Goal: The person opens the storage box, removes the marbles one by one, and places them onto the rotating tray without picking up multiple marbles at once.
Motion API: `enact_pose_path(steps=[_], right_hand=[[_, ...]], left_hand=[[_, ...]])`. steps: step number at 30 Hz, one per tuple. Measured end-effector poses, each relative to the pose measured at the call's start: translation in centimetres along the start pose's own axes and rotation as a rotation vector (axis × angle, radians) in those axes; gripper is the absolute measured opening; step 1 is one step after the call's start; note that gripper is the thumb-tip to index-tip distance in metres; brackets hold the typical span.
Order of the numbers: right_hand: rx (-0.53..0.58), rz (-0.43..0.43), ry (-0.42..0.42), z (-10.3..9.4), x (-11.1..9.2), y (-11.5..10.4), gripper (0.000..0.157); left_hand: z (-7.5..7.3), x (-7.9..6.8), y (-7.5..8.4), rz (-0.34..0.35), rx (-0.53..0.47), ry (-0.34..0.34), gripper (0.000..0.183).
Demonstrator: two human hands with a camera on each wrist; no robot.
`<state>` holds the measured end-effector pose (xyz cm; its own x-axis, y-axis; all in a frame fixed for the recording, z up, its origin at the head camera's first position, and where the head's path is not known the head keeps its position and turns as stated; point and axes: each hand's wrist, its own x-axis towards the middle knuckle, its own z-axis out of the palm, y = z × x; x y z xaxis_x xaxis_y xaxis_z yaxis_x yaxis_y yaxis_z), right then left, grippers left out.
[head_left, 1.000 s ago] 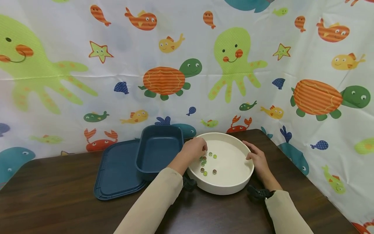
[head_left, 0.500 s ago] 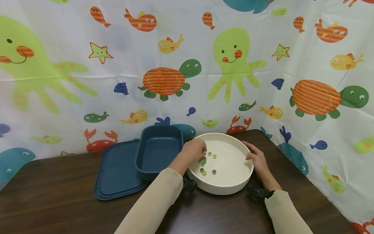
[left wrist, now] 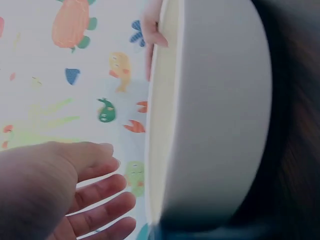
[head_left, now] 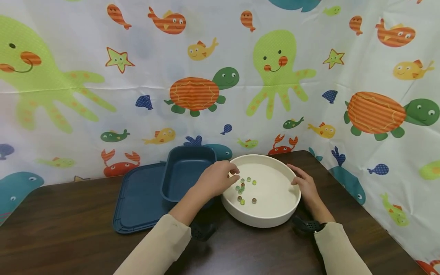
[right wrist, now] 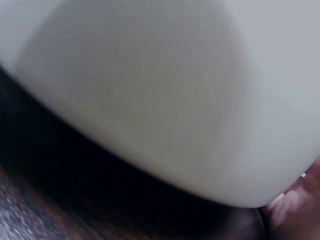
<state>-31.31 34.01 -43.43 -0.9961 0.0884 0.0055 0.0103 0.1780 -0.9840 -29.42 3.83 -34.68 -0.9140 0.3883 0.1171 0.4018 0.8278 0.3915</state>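
Observation:
A round cream bowl point(head_left: 262, 222) stands on the table, with several small green and brown glass marbles point(head_left: 242, 201) on the left half of its floor. My right hand point(head_left: 307, 191) grips the bowl's right rim, thumb inside and fingers outside. Over the left rim, beside the blue box, is my left hand point(head_left: 215, 179), with its fingers loosely bent and nothing seen between them. In the left wrist view the left hand point(left wrist: 85, 190) is apart from the bowl wall point(left wrist: 220, 100). The bowl's side point(right wrist: 150, 85) fills most of the right wrist view.
A deep blue rectangular box point(head_left: 185, 172) stands close against the bowl's left side, partly hidden by the left forearm. Farther left, a flat blue lid point(head_left: 141, 198) lies on the dark wooden table point(head_left: 68, 221). A sea-animal curtain point(head_left: 144, 76) hangs behind.
My left hand has lifted from the marbles and drawn back left to the bowl's rim, its fingers parting. A marble near where the fingertips were now shows. The right hand keeps its hold.

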Motion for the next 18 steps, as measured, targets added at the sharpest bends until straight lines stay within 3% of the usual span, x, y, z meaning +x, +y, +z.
enact_pose_path(steps=[5, 8, 12, 18], right_hand=[[0.014, 0.046, -0.005, -0.5, -0.1, -0.3, 0.06], [-0.073, 0.042, -0.004, -0.9, -0.2, -0.6, 0.057], [-0.356, 0.02, -0.014, -1.6, -0.6, -1.4, 0.053], [-0.76, -0.044, -0.139, -1.9, -1.5, -3.7, 0.06]], left_hand=[[-1.7, -3.4, -0.8, 0.016, 0.008, 0.059, 0.022], [-2.6, -5.3, -1.8, 0.012, 0.028, 0.091, 0.022], [-3.4, -7.3, -3.6, -0.006, 0.062, 0.113, 0.023], [-4.5, -9.6, -7.0, -0.068, 0.09, 0.154, 0.03]])
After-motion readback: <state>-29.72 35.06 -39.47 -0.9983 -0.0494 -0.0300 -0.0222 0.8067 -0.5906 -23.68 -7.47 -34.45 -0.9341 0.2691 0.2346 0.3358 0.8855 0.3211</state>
